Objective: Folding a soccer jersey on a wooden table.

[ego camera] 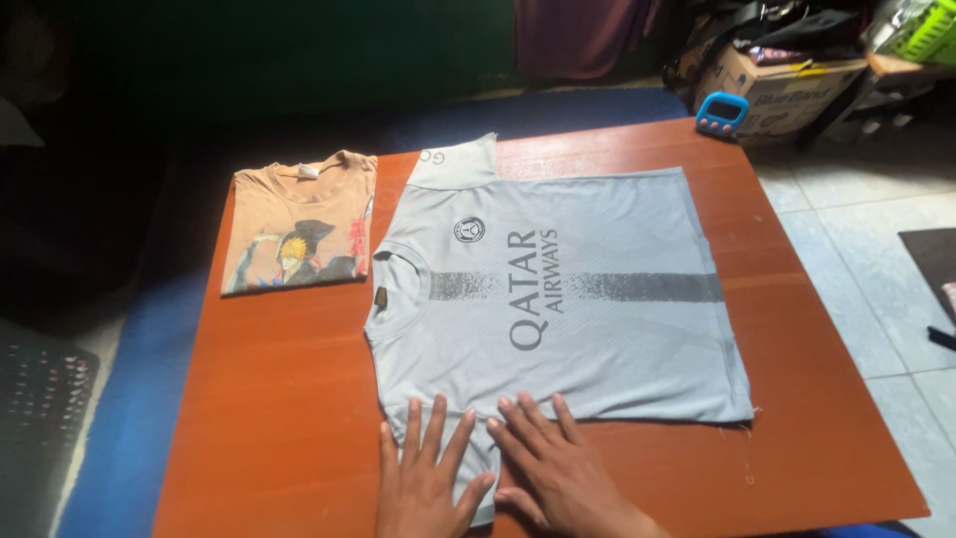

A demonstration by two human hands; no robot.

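My left hand (423,476) and right hand (558,468) both lie flat, fingers (438,423) spread and released, grasping nothing, pressing the near sleeve of the grey football jersey (568,289). The jersey lies face up across the middle of the orange-brown surface (289,399), collar to my left, hem to my right, far sleeve pointing away from me. A folded tan printed t-shirt (299,224) sits near the collar, apart from it. A small blue timer (721,113) rests at the far edge. I judge the thin cloth could slide or bunch under my palms if I push unevenly, leaving a crooked crease, and the loose hem threads might catch.
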